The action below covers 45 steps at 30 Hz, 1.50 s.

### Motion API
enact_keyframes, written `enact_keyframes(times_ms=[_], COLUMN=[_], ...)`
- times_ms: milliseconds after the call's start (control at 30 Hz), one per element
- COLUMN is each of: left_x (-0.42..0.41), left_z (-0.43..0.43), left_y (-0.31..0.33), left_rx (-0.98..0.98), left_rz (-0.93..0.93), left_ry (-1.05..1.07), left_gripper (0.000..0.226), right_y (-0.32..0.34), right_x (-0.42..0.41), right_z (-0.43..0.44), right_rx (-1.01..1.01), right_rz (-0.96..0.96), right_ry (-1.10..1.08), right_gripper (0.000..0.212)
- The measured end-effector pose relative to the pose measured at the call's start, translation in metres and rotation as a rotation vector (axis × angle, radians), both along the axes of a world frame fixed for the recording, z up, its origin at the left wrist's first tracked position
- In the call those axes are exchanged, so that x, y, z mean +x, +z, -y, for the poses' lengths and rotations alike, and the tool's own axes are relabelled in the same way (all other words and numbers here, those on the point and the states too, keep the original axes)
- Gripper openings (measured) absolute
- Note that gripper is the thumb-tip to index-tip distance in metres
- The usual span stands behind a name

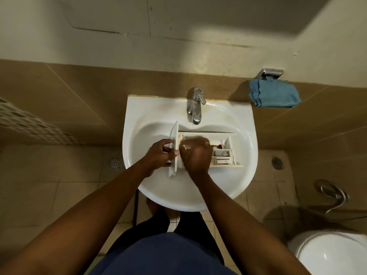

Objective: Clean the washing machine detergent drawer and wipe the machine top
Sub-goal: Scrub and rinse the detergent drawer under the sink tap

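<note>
White plastic detergent drawer (222,155), stiff, light, probably slippery when wet: fingers of the left hand (158,155) clamp its front panel (174,133); beside them the right hand (196,155) is curled and blurred, its grip unclear.

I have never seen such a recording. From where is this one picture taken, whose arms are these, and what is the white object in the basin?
There is no machine here. A person wears a camera on the head, so the single picture looks down along their own two bare arms. A white plastic detergent drawer lies in the white ceramic wash basin, below the chrome tap. The left hand grips the drawer's front panel. The right hand is curled inside the drawer; it is blurred, so I cannot tell what it holds. A folded blue cloth hangs on the wall at the right. A white toilet stands lower right.
</note>
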<state>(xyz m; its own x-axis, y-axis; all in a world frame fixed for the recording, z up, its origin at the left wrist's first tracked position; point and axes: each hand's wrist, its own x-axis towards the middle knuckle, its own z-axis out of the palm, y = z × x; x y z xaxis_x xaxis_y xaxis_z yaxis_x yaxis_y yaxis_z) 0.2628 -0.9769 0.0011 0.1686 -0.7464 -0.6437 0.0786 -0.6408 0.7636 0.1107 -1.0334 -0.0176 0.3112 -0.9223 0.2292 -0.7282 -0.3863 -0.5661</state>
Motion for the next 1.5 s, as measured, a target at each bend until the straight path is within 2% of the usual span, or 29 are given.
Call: enact_keyframes(times_ms=[67,133,200,300,500,600,700,900,1067,1200,1267,1400,1500], left_x=[0.000,0.001,0.000,-0.003,-0.002,-0.001,-0.001,0.001,-0.002,0.002,0.005,0.006,0.008], left_z=[0.001,0.002,0.002,0.005,0.010,0.010,0.009,0.011,0.007,0.009,0.011,0.011,0.010], left_y=[0.000,0.000,0.000,0.002,0.006,0.005,0.004,0.005,0.000,-0.001,-0.001,-0.005,-0.007], left_rx=[-0.001,0.003,0.007,0.017,0.048,0.052,0.054,0.066,0.038,0.020,0.028,0.030,0.026], left_rz=[0.003,-0.001,-0.003,0.003,-0.048,-0.073,-0.072,-0.085,-0.053,-0.065,-0.068,-0.081,-0.099], left_ry=[-0.005,0.001,0.008,-0.003,-0.003,0.013,0.011,0.014,-0.017,-0.027,-0.035,-0.029,-0.037], left_gripper=[0.055,0.057,0.058,0.062,0.077,0.079,0.082,0.082,0.080,0.077,0.077,0.075,0.073], right_y=[-0.004,-0.005,-0.003,-0.002,0.005,0.006,0.006,0.016,0.010,0.013,0.013,0.013,0.015], right_x=[0.017,0.024,0.019,0.013,0.040,0.036,0.029,0.045,0.035,0.042,0.042,0.017,0.003], right_z=[0.017,0.016,0.004,-0.010,0.023,0.025,0.022,0.042,0.041,0.053,0.056,0.053,0.061], right_rx=[0.173,0.257,0.235,0.183,0.312,0.434,0.469,0.558,0.603,0.635,0.634,0.590,0.587], right_rz=[0.004,0.024,0.070,0.067,0.102,0.101,0.121,0.071,0.099,-0.024,-0.053,-0.041,0.162], right_ry=[-0.178,-0.259,-0.245,-0.236,-0.463,-0.460,-0.434,-0.562,-0.513,-0.527,-0.517,-0.349,-0.323], right_gripper=[0.023,0.022,0.017,0.024,0.012,0.014,0.015,0.028,0.027,0.057,0.064,0.038,0.013])
